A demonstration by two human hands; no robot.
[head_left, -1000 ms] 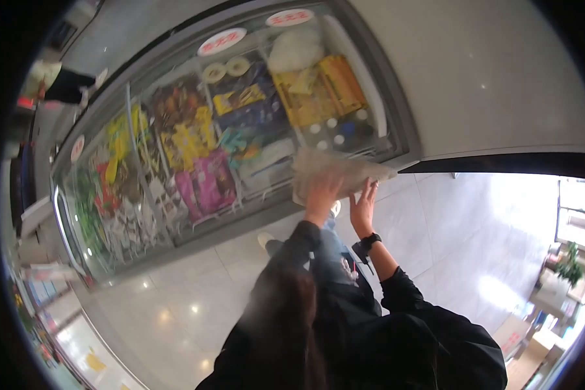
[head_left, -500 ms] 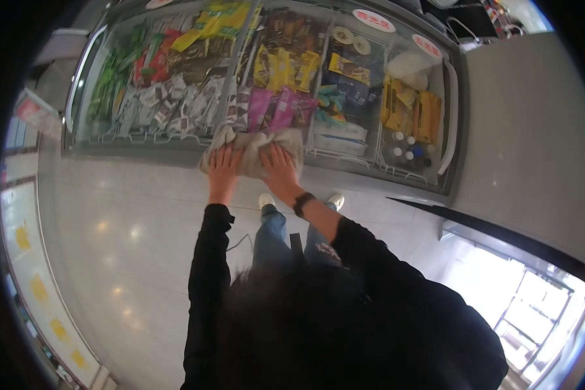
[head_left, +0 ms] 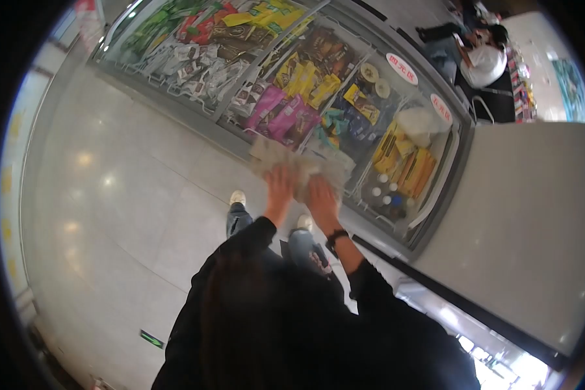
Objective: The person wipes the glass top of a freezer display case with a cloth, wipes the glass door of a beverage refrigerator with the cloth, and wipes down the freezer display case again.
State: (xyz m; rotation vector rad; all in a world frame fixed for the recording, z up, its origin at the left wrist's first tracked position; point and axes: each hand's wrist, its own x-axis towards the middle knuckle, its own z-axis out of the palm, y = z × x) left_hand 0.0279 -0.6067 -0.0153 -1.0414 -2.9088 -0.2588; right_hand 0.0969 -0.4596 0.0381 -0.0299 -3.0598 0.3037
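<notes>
A beige-grey cloth (head_left: 273,155) lies bunched over the near edge of a glass-topped chest freezer (head_left: 175,104). My left hand (head_left: 280,192) grips the cloth, its fingers bent over the fabric. Just to the right, my right hand (head_left: 322,198) holds the same cloth, with a dark band (head_left: 336,238) on the wrist. Motion blurs the fingertips and part of the cloth. Under the glass, close to the cloth, lie pink packets (head_left: 283,120) and yellow packets (head_left: 305,84). White-capped bottles (head_left: 383,188) stand in the right-hand compartment.
A grey counter (head_left: 507,214) adjoins the freezer on the right. Beyond the freezer, a seated person in a white top (head_left: 484,65) is at the upper right. Pale tiled floor (head_left: 110,195) spreads to the left, with a green arrow sign (head_left: 151,338) on it.
Both hands and the cloth have moved right along the freezer's front edge, past the pink packets. My view has turned, so the freezer now slants down to the right.
</notes>
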